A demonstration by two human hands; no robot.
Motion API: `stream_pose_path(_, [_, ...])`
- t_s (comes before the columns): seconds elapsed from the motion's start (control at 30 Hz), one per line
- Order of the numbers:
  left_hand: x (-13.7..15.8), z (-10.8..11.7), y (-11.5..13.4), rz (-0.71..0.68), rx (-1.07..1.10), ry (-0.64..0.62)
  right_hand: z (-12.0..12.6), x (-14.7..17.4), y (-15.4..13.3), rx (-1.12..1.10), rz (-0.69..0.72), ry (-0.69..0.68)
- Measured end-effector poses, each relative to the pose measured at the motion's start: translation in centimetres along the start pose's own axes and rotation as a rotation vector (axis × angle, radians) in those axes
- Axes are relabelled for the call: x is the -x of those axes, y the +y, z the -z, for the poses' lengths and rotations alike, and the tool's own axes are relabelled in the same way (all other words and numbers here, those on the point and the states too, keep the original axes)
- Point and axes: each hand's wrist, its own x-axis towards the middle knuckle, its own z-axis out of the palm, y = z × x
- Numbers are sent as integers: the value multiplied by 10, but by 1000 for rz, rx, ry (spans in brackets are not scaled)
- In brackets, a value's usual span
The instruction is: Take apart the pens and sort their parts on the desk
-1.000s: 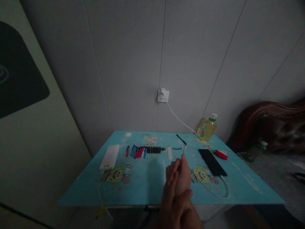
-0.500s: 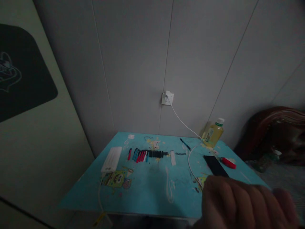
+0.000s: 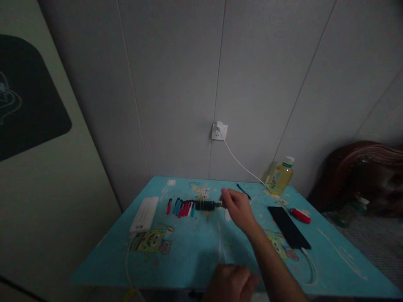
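My right hand point(image 3: 236, 206) reaches over the table, its fingers curled in and pointing left, just above the white thin tubes point(image 3: 227, 215). What it pinches, if anything, is hidden. Left of it lie a row of short black pieces point(image 3: 205, 205) and small dark tips point(image 3: 218, 204). Farther left are red pen pieces point(image 3: 182, 209) and blue pen pieces point(image 3: 176, 206), side by side. My left hand point(image 3: 231, 283) is closed and a little blurred at the table's front edge; its contents do not show. A dark pen point(image 3: 243, 191) rests behind my right hand.
On the blue table point(image 3: 185, 251), a white power bank point(image 3: 145, 214) lies left. A black phone point(image 3: 289, 227) with a cable, a red-handled object point(image 3: 300, 216) and a yellow liquid bottle point(image 3: 279, 178) are right. A white cable point(image 3: 241, 160) runs from the wall socket point(image 3: 219, 131).
The large fist at the lower right is gone from there. My right hand now extends over the white tubes, covering the springs, and my left hand shows at the bottom centre.
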Motion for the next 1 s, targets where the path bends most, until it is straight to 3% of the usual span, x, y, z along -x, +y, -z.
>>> stream_pose_path(0.03, [-1, 10, -3, -1, -53, 27, -5, -19, 24, 229, -103, -116])
stream_pose_path(0.07, [-2, 23, -7, -25, -188, 76, -9, -35, 47, 314, -159, -148])
stream_pose_path(0.2, [-17, 83, -25, -80, -460, 233, -11, -68, 123, 495, -301, -183])
stream_pose_path(0.3, [-31, 113, -43, -75, -556, 234, -15, -73, 159, 595, -392, -196])
stream_pose_path(0.53, [-63, 122, -89, -87, -723, 115, -34, -75, 208, 718, -483, -159])
stream_pose_path(0.67, [-83, 116, -107, -129, -767, 147, -34, -83, 212, 698, -419, -82])
stream_pose_path(0.77, [-89, 112, -114, -226, -717, 239, -37, -78, 195, 621, -276, -22])
stream_pose_path(0.87, [-86, 106, -113, -387, -676, 314, -49, -47, 164, 504, -90, -36])
stream_pose_path(1.0, [-77, 99, -102, -614, -720, 249, -81, 16, 124, 131, 189, -99])
